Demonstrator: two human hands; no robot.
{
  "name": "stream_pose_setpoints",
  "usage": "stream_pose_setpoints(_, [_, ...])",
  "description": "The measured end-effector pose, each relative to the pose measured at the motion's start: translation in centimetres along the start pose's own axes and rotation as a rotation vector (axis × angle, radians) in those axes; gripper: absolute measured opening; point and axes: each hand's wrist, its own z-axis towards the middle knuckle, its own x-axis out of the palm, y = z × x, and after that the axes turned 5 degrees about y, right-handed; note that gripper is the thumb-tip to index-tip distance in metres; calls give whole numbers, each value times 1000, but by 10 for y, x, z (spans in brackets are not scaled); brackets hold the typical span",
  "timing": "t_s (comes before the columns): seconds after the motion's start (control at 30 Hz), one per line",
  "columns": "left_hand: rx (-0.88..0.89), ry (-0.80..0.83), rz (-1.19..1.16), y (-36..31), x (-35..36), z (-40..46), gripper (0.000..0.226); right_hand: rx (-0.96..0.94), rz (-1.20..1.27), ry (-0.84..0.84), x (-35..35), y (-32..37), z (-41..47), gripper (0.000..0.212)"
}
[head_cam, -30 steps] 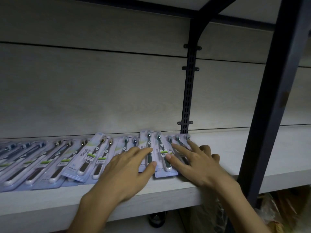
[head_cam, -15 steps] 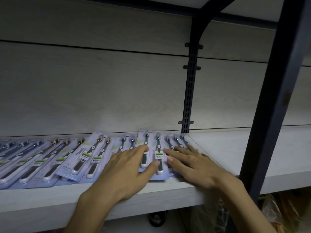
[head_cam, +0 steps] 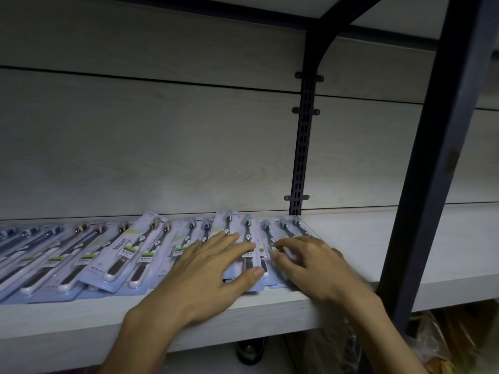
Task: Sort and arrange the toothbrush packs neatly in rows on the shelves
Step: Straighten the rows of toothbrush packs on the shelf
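Several pale blue toothbrush packs (head_cam: 81, 257) lie overlapping in a row on the light wooden shelf (head_cam: 405, 244). One pack labelled Niepoth (head_cam: 127, 249) rests tilted on top of its neighbours. My left hand (head_cam: 213, 268) lies flat, fingers spread, on the packs near the row's right end (head_cam: 237, 228). My right hand (head_cam: 307, 263) rests on the rightmost packs (head_cam: 286, 228) with its fingers bent, fingertips pressing on them. Both hands cover the lower halves of these packs.
A dark metal post (head_cam: 437, 157) stands at the shelf's front right. A slotted black bracket rail (head_cam: 302, 147) runs up the back wall. Below the shelf are a dark bottle (head_cam: 249, 352) and a crinkled plastic bag (head_cam: 445, 344).
Both hands have slid the right-end packs a little leftwards, closer to the rest. My right hand's fingers have gone from stretched out to bent.
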Motion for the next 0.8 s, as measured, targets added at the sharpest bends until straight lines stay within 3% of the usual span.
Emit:
stream_pose_setpoints(0.17, [-15, -43, 37, -1, 0, -2, 74, -9, -71, 113, -6, 3, -5, 49])
stream_pose_setpoints(0.33, [4, 36, 31, -4, -3, -4, 60, -44, -80, 232, -7, 5, -2, 45])
stream_pose_setpoints(0.53, [-8, -47, 31, -4, -2, -3, 58, -24, 26, -22, -3, 4, -2, 34])
stream_pose_setpoints(0.8, [-17, -47, 19, -4, -1, -3, 65, 67, -58, 39, -6, 6, -4, 48])
